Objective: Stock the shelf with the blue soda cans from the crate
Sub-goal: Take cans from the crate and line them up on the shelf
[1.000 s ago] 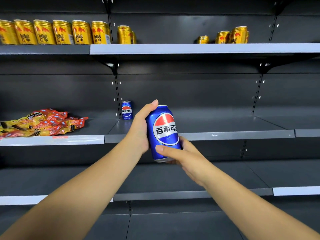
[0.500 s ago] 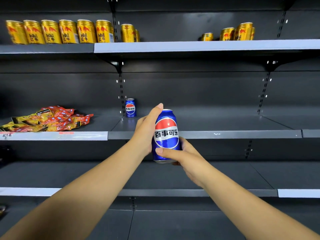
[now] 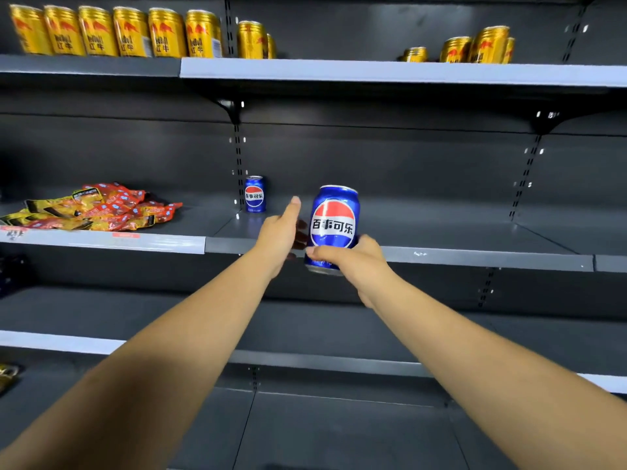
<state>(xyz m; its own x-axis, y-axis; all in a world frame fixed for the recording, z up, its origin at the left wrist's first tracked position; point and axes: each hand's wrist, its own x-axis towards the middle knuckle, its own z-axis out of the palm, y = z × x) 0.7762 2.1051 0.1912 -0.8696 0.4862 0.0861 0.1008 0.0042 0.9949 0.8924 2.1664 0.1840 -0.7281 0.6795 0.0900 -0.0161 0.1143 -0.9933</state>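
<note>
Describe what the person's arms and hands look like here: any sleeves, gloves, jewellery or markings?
Both forearms are bare right to the frame's lower edge: no sleeves show. The left hand and right hand wear no gloves. No rings, watch, wristband or markings are visible. The nails look short and unpainted.

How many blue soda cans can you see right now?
2. One blue can stands at the back of the middle shelf; the held can is gripped by the right hand at the shelf's front edge.
</note>
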